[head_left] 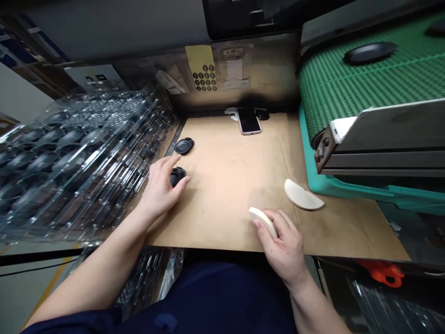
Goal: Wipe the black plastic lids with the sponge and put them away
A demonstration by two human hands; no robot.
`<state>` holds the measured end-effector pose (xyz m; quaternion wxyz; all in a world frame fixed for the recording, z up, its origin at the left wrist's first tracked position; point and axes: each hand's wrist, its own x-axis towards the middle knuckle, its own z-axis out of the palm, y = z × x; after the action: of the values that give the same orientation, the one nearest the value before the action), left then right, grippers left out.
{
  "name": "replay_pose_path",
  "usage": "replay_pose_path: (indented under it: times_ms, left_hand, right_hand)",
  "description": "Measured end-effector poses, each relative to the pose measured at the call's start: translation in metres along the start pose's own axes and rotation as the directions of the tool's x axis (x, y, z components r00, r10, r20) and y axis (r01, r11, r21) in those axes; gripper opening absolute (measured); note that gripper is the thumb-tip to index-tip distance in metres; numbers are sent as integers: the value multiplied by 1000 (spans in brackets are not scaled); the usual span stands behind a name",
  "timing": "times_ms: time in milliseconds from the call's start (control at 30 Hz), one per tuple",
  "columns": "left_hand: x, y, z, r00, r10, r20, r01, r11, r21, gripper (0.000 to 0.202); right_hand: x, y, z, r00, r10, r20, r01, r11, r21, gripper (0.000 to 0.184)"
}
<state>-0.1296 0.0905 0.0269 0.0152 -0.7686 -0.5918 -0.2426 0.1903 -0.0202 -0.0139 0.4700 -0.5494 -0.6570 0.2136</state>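
Observation:
My right hand grips a white, thick pad by its edge, just above the front of the cardboard sheet. Another white pad, shaped like a half disc, lies to the right of that hand. On the left, my left hand has its thumb and fingers apart around a round black part, which is half hidden by the hand. Whether the fingers touch it, I cannot tell. A similar round black part rests just beyond, near the left edge of the cardboard.
Cardboard covers the worktop. Stacked clear plastic trays with black parts crowd the left side. At the back lies a phone. A green conveyor belt carrying a black part stands at right, over a teal bin.

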Motion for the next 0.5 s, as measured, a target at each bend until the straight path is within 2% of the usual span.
replay_pose_path:
  times_ms: [100,200,333,400,500]
  left_hand:
    - [15,40,-5,986,167,22,-164,982,-95,59]
    - [48,88,-10,942,333,27,-316,916,-248,60]
    - [112,156,-14,868,493,-60,-464,762,-451,60]
    - [148,190,-13,838,532,-120,-505,676,-537,60]
    - [203,234,-3,843,521,-136,-486,629,-606,57]
  right_hand:
    - [1,-2,0,1000,-8,18,8,1000,14,8]
    - [2,-4,0,1000,-7,14,7,1000,6,9]
    - [2,-6,0,1000,4,-5,-4,1000,-4,11]
    - [2,-6,1,1000,4,-11,-4,1000,-1,11]
    - [2,-6,1,1000,21,-23,-20,999,26,11]
